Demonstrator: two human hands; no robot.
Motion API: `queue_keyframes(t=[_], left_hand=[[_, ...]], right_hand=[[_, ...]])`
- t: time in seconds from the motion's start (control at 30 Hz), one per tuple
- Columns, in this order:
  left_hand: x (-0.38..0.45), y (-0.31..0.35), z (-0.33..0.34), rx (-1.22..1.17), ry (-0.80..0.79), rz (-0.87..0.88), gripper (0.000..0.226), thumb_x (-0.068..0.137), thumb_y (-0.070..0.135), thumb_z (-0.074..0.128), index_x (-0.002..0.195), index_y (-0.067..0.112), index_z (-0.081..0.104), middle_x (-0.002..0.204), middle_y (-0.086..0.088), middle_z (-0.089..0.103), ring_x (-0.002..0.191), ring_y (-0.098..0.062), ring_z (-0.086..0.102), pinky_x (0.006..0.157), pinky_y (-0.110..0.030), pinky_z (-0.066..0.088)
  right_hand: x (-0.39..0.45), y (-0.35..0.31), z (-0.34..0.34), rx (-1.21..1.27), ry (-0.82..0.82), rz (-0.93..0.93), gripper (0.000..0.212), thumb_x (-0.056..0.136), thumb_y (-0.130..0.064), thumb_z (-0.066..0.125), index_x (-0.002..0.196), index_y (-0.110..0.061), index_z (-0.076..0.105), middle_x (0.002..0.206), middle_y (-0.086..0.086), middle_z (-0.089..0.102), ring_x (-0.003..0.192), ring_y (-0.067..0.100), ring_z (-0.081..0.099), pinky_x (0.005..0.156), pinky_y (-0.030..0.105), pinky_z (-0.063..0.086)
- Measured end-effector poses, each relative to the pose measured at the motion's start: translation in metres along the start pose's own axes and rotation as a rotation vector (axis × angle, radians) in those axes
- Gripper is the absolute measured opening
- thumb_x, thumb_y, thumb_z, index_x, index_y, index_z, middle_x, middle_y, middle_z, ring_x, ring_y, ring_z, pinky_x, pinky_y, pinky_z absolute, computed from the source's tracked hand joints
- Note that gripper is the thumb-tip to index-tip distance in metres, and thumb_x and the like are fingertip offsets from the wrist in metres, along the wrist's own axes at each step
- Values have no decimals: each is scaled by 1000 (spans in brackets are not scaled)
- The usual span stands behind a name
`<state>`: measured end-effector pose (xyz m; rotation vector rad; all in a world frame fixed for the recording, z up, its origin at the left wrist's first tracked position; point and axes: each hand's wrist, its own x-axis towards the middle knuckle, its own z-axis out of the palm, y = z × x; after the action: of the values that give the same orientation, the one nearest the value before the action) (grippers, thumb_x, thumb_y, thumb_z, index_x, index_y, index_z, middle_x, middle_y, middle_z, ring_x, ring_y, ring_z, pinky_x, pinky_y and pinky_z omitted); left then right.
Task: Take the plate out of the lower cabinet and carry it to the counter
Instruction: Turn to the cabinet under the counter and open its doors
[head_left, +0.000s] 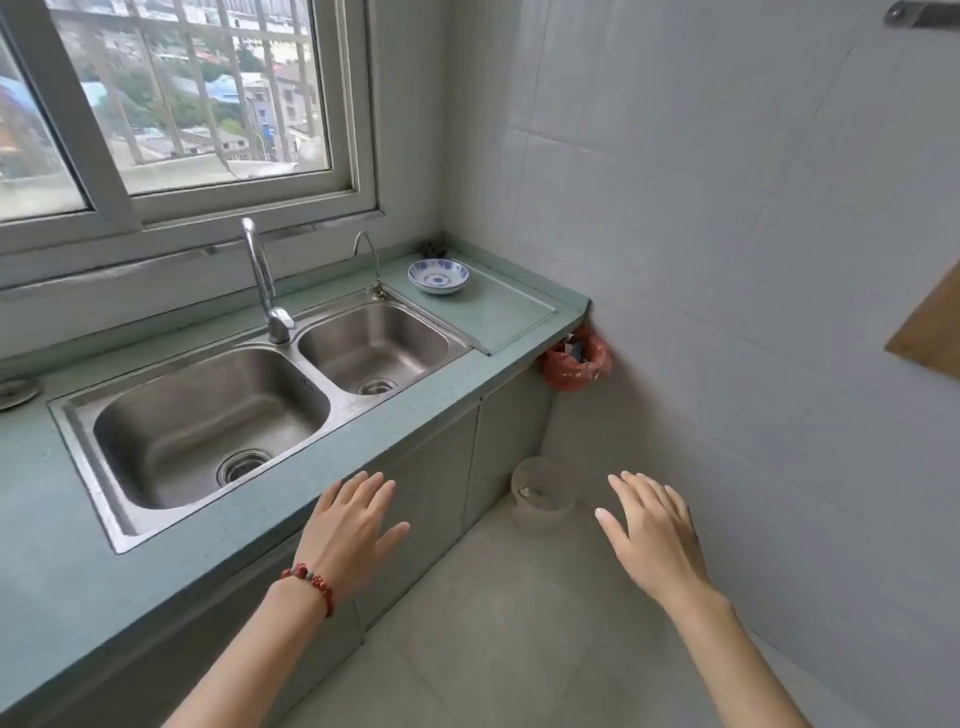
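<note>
A white plate with blue markings (438, 276) rests on the green counter (498, 312) at its far right end, beside the sink. Below the counter, the lower cabinet doors (431, 483) are shut. My left hand (353, 530), with a red bead bracelet on its wrist, hovers with fingers spread in front of the counter's front edge and the cabinet door. My right hand (654, 535) is held out over the floor, fingers apart, holding nothing. Both hands are far from the plate.
A steel double sink (249, 395) with a tall tap (265, 291) fills the counter's middle. A small bin (543, 499) stands on the floor by the cabinet's end, a red bag (574, 364) hangs under the counter's corner. The tiled wall runs along the right.
</note>
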<state>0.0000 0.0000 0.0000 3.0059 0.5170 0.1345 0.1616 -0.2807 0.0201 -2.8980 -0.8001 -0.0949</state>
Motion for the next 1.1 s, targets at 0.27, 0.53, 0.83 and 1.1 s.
queue_keyframes(t=[0.27,0.53,0.83,1.1], left_hand=[[-26,-57,-5,-46,31,-183,67,86,56,25,108,6,64,109,-14,69,103,-32,64,86,-51,51],[-80,-90,-17,-12,39,-542,84,90,55,-2,102,8,67,101,-11,73,94,-27,68,75,-44,57],[-155,-46,-18,-13,109,-1125,87,91,53,-4,101,5,68,102,-12,73,95,-27,68,78,-49,54],[-259,58,-7,-38,141,-1653,86,91,54,-2,101,6,68,104,-11,72,96,-27,67,80,-49,54]], right_hand=[[44,-74,16,60,68,-215,48,93,-36,44,135,-14,38,145,5,41,137,20,29,114,37,14],[95,-164,32,129,28,-575,46,90,-31,53,130,-10,45,138,10,50,131,24,40,112,42,23],[116,-257,43,172,14,-1184,45,62,-20,84,101,-4,66,102,16,71,93,34,67,79,51,54],[28,-306,50,265,-158,-1657,54,94,-47,29,117,-8,58,120,12,64,115,30,57,100,48,41]])
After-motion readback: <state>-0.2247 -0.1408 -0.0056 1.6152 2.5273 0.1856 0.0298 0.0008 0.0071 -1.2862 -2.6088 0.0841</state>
